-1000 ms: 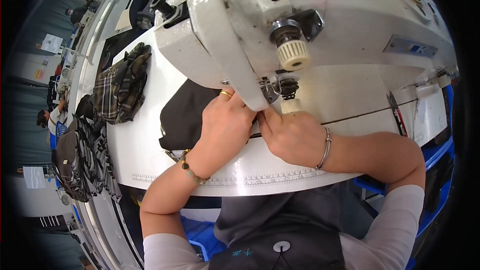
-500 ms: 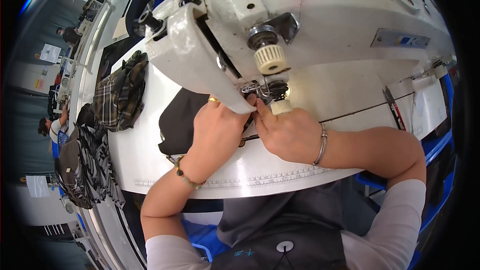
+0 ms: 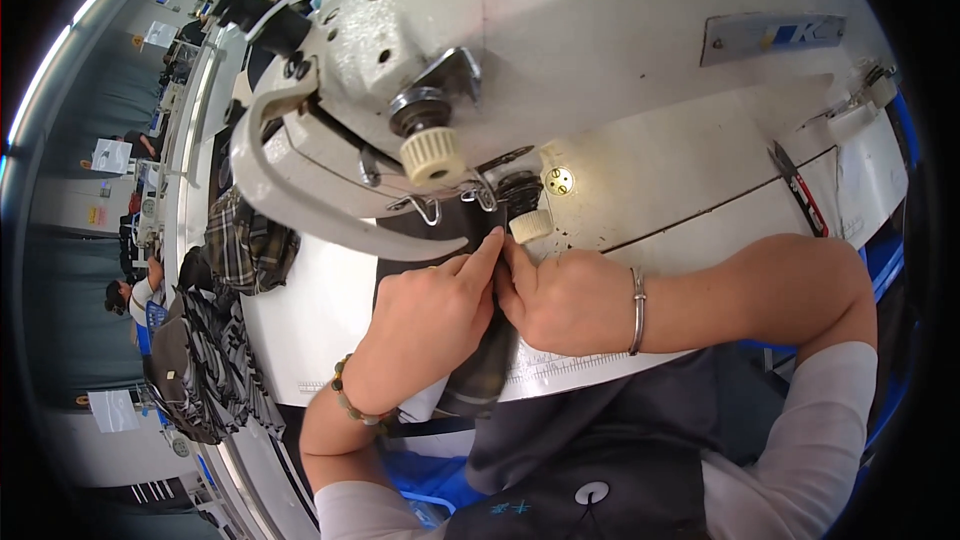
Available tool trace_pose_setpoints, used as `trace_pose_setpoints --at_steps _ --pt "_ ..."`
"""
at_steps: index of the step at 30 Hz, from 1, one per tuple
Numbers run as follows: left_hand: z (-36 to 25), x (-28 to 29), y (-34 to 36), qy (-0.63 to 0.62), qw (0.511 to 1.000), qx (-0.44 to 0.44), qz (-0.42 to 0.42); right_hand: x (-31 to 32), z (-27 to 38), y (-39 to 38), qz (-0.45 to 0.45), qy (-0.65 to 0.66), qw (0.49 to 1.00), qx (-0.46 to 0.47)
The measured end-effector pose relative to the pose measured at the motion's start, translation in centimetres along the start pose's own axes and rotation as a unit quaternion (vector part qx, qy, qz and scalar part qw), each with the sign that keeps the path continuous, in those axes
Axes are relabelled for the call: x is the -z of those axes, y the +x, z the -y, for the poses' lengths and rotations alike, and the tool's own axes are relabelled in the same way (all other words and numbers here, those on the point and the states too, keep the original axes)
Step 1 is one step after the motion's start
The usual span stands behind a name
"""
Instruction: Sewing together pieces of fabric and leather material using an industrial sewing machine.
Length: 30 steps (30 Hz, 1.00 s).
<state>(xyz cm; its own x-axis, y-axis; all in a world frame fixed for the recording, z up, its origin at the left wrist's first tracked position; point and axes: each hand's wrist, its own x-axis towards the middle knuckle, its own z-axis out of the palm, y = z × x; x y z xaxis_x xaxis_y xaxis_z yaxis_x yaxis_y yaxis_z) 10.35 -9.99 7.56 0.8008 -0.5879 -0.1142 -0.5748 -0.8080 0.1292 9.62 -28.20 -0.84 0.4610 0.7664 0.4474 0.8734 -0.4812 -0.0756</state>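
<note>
My left hand and my right hand meet over a dark cloth piece on the bed of a white sewing machine. The left index finger points forward along the cloth's edge, its other fingers curled. Beside it, my right thumb and fingers are closed at that same edge. Just beyond the fingertips is the needle area, partly hidden by metal guides. A curved white guard spans the cloth. The near end of the cloth, with a faint plaid part, hangs over the table edge.
Red-handled thread snips lie on the bed at the right. Left of the machine are a plaid cloth pile and a heap of dark garments. A printed ruler follows the white table's near edge. Other people work far left.
The view has shifted, and the machine head appears further left. The dark cloth now extends toward me over the table edge. Both hands have drawn back slightly from the needle area.
</note>
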Motion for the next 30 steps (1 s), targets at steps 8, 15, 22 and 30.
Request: trace_pose_setpoints --at_steps 8,15,22,30 --pt "-0.1 0.0 -0.4 -0.025 1.0 0.003 0.0 0.8 0.3 0.1 -0.039 -0.11 0.991 0.063" --pt "0.4 -0.7 0.3 -0.123 0.992 -0.022 -0.002 0.9 0.1 0.1 -0.021 -0.094 0.992 0.086" --pt "0.8 -1.7 1.3 -0.11 0.993 -0.012 -0.036 0.2 -0.3 0.2 -0.044 -0.085 0.995 0.034" --pt "1.1 -1.0 1.6 -0.136 0.991 0.001 -0.017 0.0 -0.5 0.5 -0.04 -0.059 0.997 0.017"
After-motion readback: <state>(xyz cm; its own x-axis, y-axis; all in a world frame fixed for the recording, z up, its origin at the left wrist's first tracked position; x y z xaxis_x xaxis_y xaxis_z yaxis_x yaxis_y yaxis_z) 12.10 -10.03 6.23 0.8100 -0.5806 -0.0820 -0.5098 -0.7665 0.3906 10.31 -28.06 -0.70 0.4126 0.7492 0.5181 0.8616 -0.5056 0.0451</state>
